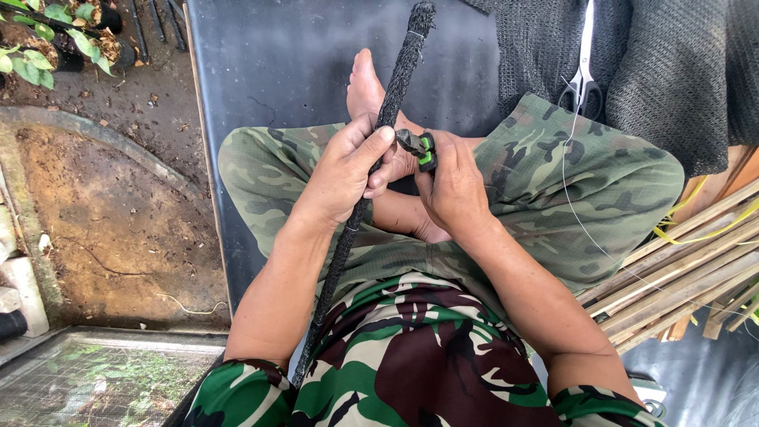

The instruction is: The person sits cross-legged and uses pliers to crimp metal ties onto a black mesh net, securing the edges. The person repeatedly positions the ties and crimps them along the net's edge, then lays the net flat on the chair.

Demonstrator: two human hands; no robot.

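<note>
left hand (341, 175) clenched around a long black pole (371, 170) wrapped in dark netting, thumb lying flat along the shaft, fingers curled behind. pole slanting from the lap up past the bare foot (365, 85), its top end frayed, its lower end hidden between the arms near the camouflage shirt (411, 356). right hand (452, 188) closed on a small black and green tool (421, 147), held at the fingertips just beside the pole, its tip touching or almost touching the left fingers; cannot tell which. thin pale thread (575, 207) running across the right knee toward the upper edge of the frame.

seated cross-legged in camouflage trousers (569, 178) on a dark mat (285, 63). scissors (583, 75) with pale handles lying on a heap of dark mesh fabric (680, 71) above the right knee, well apart from both hands. bundle of bamboo sticks (680, 269) at the right edge, with a yellow strip beside it. bare soil (111, 205) at the left, potted green plants (55, 35) in the upper left corner, a wire mesh panel (95, 379) at the lower left.
</note>
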